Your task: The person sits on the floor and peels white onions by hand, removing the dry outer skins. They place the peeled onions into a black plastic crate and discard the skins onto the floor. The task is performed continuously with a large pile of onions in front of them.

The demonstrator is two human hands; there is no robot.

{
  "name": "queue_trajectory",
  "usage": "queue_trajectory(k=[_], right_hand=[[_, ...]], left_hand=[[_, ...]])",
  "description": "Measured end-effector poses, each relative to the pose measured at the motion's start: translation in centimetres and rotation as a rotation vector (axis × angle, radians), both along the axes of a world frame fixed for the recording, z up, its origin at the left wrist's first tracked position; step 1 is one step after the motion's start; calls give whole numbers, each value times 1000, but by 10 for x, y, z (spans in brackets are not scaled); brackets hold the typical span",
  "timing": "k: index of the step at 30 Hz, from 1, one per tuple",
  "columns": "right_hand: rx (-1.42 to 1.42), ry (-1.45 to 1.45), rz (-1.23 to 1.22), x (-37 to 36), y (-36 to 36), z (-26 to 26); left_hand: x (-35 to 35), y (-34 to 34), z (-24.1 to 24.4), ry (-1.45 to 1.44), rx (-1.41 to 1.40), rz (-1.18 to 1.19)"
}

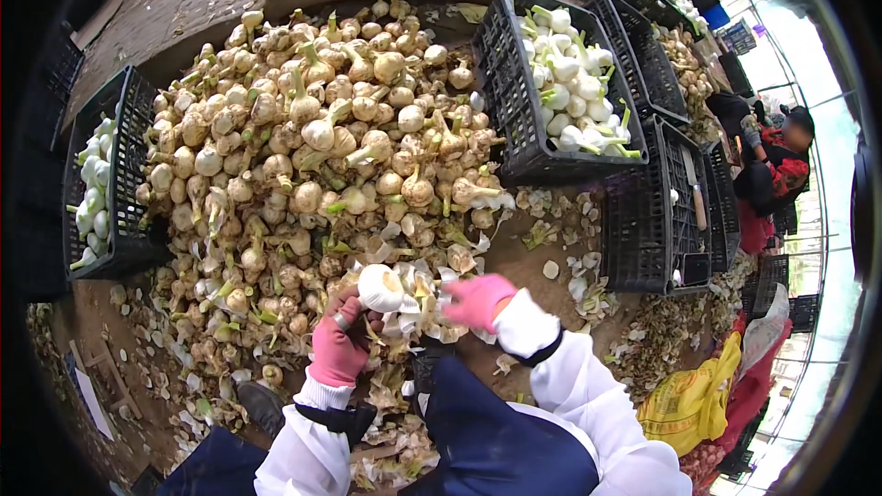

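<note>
My left hand [340,339], in a pink fingerless glove with a ring showing, holds a peeled white garlic bulb [380,288], its cut base turned up. Loose skin hangs from the bulb's lower side. Just to the right, my right hand [478,302], also pink-gloved, is blurred beside papery garlic skins [422,303]; whether its fingers hold anything cannot be made out. Beyond both hands spreads a large heap of unpeeled garlic bulbs [303,131], dirty and brownish, many with green stem stubs.
Cleaned garlic fills a black plastic crate [493,76] at right and lies in another crate [127,172] at left. A knife [694,189] and a phone [694,269] rest on an upturned crate [637,248]. A yellow sack [692,389] lies lower right. Another person [778,165] sits farther right.
</note>
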State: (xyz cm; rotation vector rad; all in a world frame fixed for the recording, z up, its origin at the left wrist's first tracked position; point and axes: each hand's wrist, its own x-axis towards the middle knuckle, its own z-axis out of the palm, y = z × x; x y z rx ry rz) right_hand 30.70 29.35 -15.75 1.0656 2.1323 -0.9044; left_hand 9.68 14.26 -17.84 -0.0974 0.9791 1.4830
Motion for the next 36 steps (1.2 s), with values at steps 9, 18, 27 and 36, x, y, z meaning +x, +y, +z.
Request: queue_trajectory(k=[9, 18, 27, 36], right_hand=[[951, 1035, -885, 100, 189, 45], [992, 678, -806, 167, 303, 35], [1068, 796, -576, 170, 331, -20], [1172, 596, -412, 109, 314, -10]], left_hand=[[-19, -4, 7, -70, -38, -79], [-25, 13, -6, 47, -97, -91], [-190, 41, 51, 577, -21, 694], [-432, -50, 92, 1676, -451, 386]])
